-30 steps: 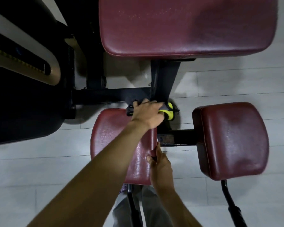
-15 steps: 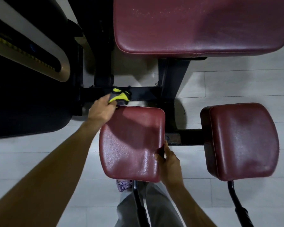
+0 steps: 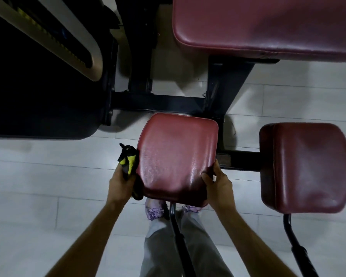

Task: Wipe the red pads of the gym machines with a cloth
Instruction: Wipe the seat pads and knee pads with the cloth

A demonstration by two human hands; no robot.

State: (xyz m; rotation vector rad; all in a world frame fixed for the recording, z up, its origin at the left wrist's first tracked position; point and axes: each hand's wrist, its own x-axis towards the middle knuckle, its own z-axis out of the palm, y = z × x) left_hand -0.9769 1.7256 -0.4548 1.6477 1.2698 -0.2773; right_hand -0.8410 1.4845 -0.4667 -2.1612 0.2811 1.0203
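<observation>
The left hand [image 3: 121, 182] has its fingers curled round a black and yellow cloth [image 3: 129, 162] and holds it against the left side of the small red pad [image 3: 178, 154] in the middle. The right hand [image 3: 218, 184] grips that pad's near right corner, thumb on top and fingers wrapped round the edge. The step looks like wiping this pad's sides. The next move probably calls for carrying the cloth to the second small pad [image 3: 306, 166] on the right, then the big pad [image 3: 268, 27] beyond.

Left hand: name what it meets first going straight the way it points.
The left hand, gripping the cloth, likely skims the pad, then meets the black crossbar; depth unclear.
</observation>
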